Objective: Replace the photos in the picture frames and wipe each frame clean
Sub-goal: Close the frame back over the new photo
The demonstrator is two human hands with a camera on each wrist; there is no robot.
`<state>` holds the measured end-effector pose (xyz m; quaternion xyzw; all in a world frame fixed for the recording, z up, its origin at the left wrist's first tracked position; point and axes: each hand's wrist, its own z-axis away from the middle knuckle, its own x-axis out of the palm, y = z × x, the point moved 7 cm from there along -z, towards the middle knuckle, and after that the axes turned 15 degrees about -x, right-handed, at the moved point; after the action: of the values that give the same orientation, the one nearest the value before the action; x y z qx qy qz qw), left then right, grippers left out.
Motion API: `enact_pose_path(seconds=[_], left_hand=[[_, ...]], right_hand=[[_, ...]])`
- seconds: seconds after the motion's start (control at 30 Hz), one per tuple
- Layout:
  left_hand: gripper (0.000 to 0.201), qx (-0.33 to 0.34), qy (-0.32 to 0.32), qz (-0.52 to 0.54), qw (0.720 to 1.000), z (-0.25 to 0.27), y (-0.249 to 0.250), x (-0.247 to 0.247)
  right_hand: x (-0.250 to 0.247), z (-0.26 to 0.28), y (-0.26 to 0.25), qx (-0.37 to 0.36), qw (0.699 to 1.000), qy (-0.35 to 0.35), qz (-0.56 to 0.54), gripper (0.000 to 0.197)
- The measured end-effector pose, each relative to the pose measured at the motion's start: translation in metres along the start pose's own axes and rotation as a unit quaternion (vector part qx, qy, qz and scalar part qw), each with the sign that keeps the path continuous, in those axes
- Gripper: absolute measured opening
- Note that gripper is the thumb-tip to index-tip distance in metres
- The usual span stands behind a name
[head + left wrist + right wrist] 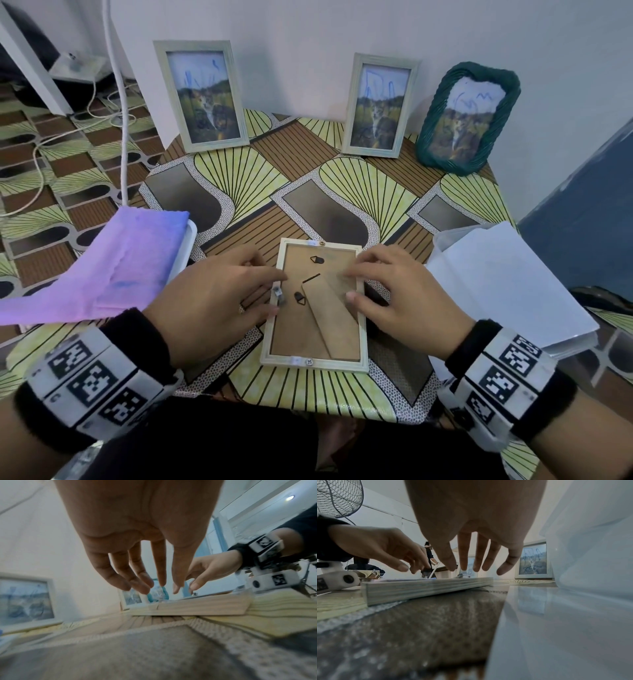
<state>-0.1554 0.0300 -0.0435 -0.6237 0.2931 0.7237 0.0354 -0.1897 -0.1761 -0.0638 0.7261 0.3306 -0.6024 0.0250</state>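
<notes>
A pale wooden picture frame lies face down near the table's front edge, its brown backing board and folded stand uppermost. My left hand rests at the frame's left edge with straight fingers, the index finger and thumb on either side of a small metal tab. My right hand lies over the right edge, fingers spread flat above the backing. In the left wrist view the left hand hangs over the frame, holding nothing. The right wrist view shows the right hand hovering just above the frame.
Three frames with scribbled-over photos stand against the wall: two pale ones and a green woven one. A purple cloth drapes over a white container at left. A white sleeve of sheets lies at right. Cables run across the floor at left.
</notes>
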Motion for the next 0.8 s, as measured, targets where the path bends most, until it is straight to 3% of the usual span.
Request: enact_pose_path(seconds=[0.1,0.2,0.4,0.5,0.67,0.8], left_hand=[[0.029,0.062,0.017,0.007,0.998,0.023,0.012,-0.001],[0.03,0.117,-0.028,-0.024,0.992,0.051,0.021,0.01],[0.05,0.126,-0.102,-0.113,0.98,0.082,0.011,0.028],[0.058,0.114,-0.109,-0.152,0.976,0.083,0.004,0.031],[0.079,0.04,-0.137,-0.223,0.964,0.074,-0.021,0.035],[0.085,-0.015,-0.145,-0.187,0.971,0.058,-0.033,0.024]], right_hand=[[0.0,-0.002,0.0,0.0,1.0,-0.002,0.01,0.038],[0.008,-0.002,0.004,0.02,0.998,-0.066,0.016,0.054],[0.024,0.005,0.009,0.077,0.977,-0.195,0.042,0.066],[0.017,0.004,0.007,0.081,0.979,-0.17,0.074,0.06],[0.004,0.002,0.003,0.072,0.985,-0.108,0.115,0.041],[-0.001,0.0,0.0,0.064,0.993,-0.056,0.083,0.03]])
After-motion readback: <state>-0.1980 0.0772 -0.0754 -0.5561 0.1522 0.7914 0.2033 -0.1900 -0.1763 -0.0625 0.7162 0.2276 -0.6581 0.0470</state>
